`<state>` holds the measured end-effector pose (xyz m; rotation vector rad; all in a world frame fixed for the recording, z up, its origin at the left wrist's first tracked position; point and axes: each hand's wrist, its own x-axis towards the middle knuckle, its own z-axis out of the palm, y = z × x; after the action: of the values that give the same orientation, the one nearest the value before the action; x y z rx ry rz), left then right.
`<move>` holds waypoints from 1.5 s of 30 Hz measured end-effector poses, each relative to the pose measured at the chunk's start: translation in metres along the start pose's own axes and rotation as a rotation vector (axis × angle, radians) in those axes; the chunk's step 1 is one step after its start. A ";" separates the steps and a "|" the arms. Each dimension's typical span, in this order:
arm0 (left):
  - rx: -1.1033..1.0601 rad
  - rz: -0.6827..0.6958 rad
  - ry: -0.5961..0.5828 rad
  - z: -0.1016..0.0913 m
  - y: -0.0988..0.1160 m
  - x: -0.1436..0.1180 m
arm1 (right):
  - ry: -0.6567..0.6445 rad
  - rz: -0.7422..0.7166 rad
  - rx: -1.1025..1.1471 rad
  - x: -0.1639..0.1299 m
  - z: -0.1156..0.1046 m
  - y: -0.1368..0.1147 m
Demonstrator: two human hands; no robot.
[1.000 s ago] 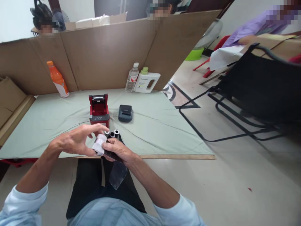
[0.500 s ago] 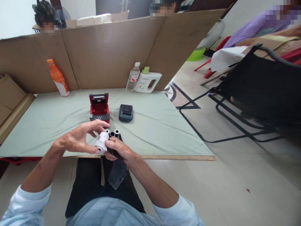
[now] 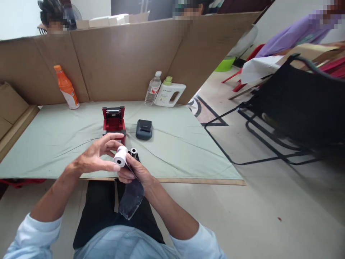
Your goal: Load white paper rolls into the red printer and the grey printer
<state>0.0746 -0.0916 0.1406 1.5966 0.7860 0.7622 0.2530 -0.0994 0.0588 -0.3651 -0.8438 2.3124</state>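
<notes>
curving loosely around a white paper roll point(image 3: 120, 157), the left hand point(image 3: 98, 154) is half spread, its thumb tip against the roll's lower side and its forefinger lifted clear above; whether its other fingers press on the roll, i cannot tell; the roll sits between the two hands, above the near edge of a table point(image 3: 183, 158) draped in pale green cloth, with the dark hole of its core facing back toward the person; the right hand point(image 3: 136, 171) is closed, pinching a dark film strip point(image 3: 131, 199) between thumb and fingers, with the thumb tip right beside the roll; the lower part of the strip hangs below that hand, in front of the person's dark trousers point(image 3: 94, 212); just past the right thumb stands a small roll point(image 3: 134, 151), pale at its end and dark along its side; beyond the left fingers is a red printer point(image 3: 114, 124) with its lid raised, and near it, to the right, lies a dark grey device point(image 3: 144, 129); at the back, an orange bottle point(image 3: 66, 88) leans toward a cardboard panel point(image 3: 129, 61); well apart from it, a clear bottle point(image 3: 152, 89) and a white jug point(image 3: 169, 96) with a green cap stand side by side.
</notes>
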 end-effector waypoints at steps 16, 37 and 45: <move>0.088 0.018 -0.029 -0.005 -0.007 0.001 | 0.020 0.051 -0.099 0.001 0.000 -0.005; 0.487 0.156 0.058 -0.010 0.011 0.000 | 0.107 0.005 -0.276 0.011 -0.019 -0.015; -0.442 0.103 0.385 0.029 -0.055 0.006 | 0.015 -0.152 0.074 0.018 -0.010 0.005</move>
<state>0.0970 -0.0958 0.0822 1.1119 0.7437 1.2478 0.2419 -0.0857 0.0477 -0.2759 -0.7497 2.1904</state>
